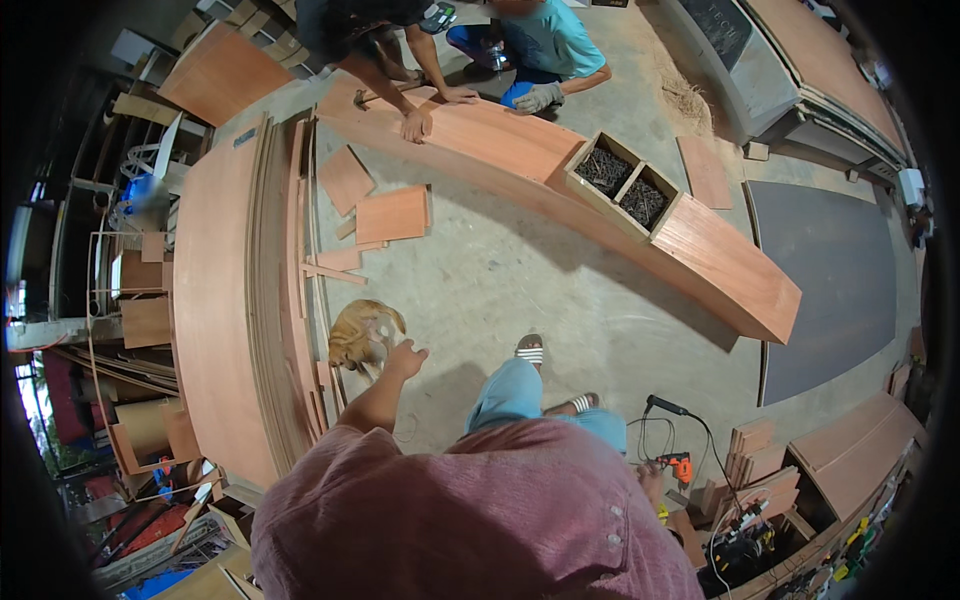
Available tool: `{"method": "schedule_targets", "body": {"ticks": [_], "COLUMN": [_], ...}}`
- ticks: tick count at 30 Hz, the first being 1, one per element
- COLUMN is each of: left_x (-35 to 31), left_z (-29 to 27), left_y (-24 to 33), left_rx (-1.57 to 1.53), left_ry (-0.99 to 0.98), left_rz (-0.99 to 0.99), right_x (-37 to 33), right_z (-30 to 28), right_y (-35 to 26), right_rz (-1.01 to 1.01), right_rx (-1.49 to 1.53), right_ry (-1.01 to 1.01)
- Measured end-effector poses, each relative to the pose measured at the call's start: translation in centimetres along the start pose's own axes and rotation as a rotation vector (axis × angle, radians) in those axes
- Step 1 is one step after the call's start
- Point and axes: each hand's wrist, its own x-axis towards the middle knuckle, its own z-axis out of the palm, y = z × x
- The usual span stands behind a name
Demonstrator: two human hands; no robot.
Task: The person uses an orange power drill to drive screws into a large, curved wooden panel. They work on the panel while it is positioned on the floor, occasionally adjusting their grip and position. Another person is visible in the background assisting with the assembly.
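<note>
My left hand (404, 359) is held out over the floor beside a tan dog (362, 335). Its fingers are loosely bent and apart, and nothing shows in them. Whether it touches the dog I cannot tell. At my right side, my right hand (650, 482) is mostly hidden by my pink shirt, its fingers unclear. Close to it is an orange and black power drill (679, 465), seemingly on the floor; contact between them cannot be made out. A bit of something yellow (662, 513) shows just below that hand.
Ahead lies a long wooden box-like panel (560, 200) bearing a two-part tray of dark nails (600, 208). Two people crouch at its far end, one with a hammer (362, 98) nearby. Stacked plywood (215, 310) stands left; a cabled black tool (667, 405) and offcuts (757, 455) lie right.
</note>
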Motion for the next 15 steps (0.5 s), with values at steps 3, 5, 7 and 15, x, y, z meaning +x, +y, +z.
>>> {"method": "schedule_targets", "body": {"ticks": [3,5,7,15], "left_x": [-1.5,-2.8,-2.5,-2.4], "left_z": [3.3,5.3,6.6,4.6], "left_y": [-3.2,-4.0,-4.8,-0.6], "left_rx": [-0.069,-0.068,-0.068,-0.258], "left_ry": [-0.074,-0.118,-0.259,-0.141], "left_rz": [0.021,0.023,0.050,-0.069], "right_x": [3.8,3.6,3.8,11.2], "right_z": [-1.0,-1.1,-1.2,0.3], "right_y": [-4.1,-9.4,-10.9,-13.3], "right_rz": [0.021,0.089,0.092,-0.181], "right_rx": [0.259,0.148,0.008,-0.471], "right_ry": [0.090,0.038,-0.013,-0.236]}}
